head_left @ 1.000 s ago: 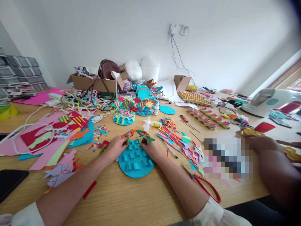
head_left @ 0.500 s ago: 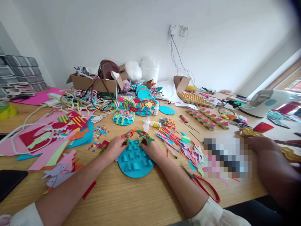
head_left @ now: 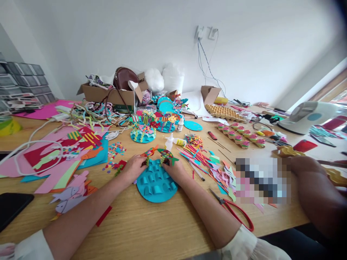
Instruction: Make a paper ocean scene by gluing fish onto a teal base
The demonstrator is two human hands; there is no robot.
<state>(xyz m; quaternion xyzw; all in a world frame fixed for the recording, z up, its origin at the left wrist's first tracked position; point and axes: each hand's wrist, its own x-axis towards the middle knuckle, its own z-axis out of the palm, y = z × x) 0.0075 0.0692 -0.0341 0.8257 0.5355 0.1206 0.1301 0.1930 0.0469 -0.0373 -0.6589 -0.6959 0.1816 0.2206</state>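
Note:
A round blue paper disc (head_left: 157, 186) with rows of raised paper loops lies on the table in front of me. At its far left edge my left hand (head_left: 135, 168) pinches a green paper strip below an orange-red paper fish (head_left: 149, 152). My right hand (head_left: 173, 169) is closed at the far right edge, on the strip under a green spotted paper fish (head_left: 166, 154). Both fish stand above the disc. The fingertips are partly hidden behind the strips. Just beyond are a clear glue bottle (head_left: 168, 143) and a yellow-labelled bottle (head_left: 180, 142) on its side.
Red-handled scissors (head_left: 238, 213) lie at the right, near paper scraps (head_left: 225, 175). Farther right is another person's arm (head_left: 311, 191). A black phone (head_left: 13, 207) and paper fish cutouts (head_left: 71, 195) are at the left. Finished blue discs with fish (head_left: 143, 135) stand behind.
The camera view has shifted slightly. Both hands stay at the disc's far edge with the two fish, almost unmoved.

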